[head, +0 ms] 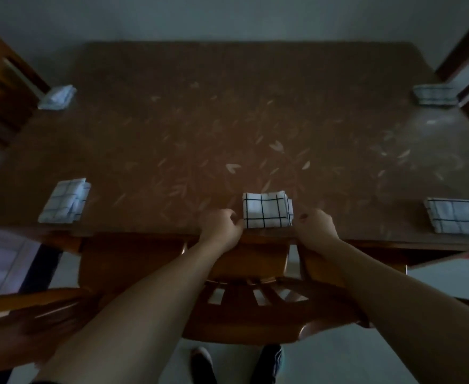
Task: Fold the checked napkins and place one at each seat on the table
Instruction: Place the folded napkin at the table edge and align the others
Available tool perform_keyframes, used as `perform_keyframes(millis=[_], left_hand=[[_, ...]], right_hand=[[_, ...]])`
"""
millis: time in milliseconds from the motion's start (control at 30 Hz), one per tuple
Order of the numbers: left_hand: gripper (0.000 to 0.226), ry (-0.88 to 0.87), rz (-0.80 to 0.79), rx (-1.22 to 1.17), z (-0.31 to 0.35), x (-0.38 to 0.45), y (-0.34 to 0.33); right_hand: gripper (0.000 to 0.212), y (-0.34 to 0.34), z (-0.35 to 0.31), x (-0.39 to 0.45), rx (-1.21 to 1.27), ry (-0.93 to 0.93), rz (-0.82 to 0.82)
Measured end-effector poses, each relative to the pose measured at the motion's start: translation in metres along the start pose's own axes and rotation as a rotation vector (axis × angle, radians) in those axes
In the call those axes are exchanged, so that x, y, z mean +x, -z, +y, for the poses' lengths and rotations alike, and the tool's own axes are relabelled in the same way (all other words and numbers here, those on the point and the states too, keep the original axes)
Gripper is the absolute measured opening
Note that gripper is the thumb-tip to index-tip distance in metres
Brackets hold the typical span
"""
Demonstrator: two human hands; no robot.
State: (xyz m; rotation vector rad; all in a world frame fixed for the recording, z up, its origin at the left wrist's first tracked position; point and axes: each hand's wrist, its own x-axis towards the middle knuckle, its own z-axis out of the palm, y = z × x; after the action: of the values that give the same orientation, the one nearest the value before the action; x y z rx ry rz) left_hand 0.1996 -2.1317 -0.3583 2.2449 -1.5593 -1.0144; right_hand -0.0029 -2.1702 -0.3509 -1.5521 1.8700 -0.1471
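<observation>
Four folded checked napkins lay at the brown table's side seats, two at the left edge; the left hand, fingers curled, touched the near-centre napkin; the right hand, curled, sat just beside it; two more at the right edge.

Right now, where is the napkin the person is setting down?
In the head view, the folded checked napkin lies at the near edge of the table, centre-right, between the left hand and right hand, just beyond the chair back.
</observation>
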Motion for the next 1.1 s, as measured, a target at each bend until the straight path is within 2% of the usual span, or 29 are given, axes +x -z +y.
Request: perform_keyframes(millis=[133,433,567,800,1100], left_hand=[[0.025,0.095,-0.030,-0.194,0.003,0.019,-0.014],[0.014,0.093,0.032,-0.211,-0.014,0.039,-0.015],[0.016,0.115,0.074,-0.226,-0.033,0.041,0.001],[0.016,0.152,0.116,-0.229,-0.064,0.038,0.019],[0.018,0.083,0.103,-0.204,-0.065,0.030,0.024]], right_hand=[[0.020,-0.007,0.005,0.016,0.090,-0.068,-0.021],[0.015,-0.016,-0.006,0.029,0.114,-0.040,-0.012],[0.012,-0.035,-0.024,0.028,0.124,0.003,-0.038],[0.020,-0.055,-0.047,0.025,0.073,0.075,-0.060],[0.021,-0.058,-0.049,0.022,0.041,0.050,-0.038]])
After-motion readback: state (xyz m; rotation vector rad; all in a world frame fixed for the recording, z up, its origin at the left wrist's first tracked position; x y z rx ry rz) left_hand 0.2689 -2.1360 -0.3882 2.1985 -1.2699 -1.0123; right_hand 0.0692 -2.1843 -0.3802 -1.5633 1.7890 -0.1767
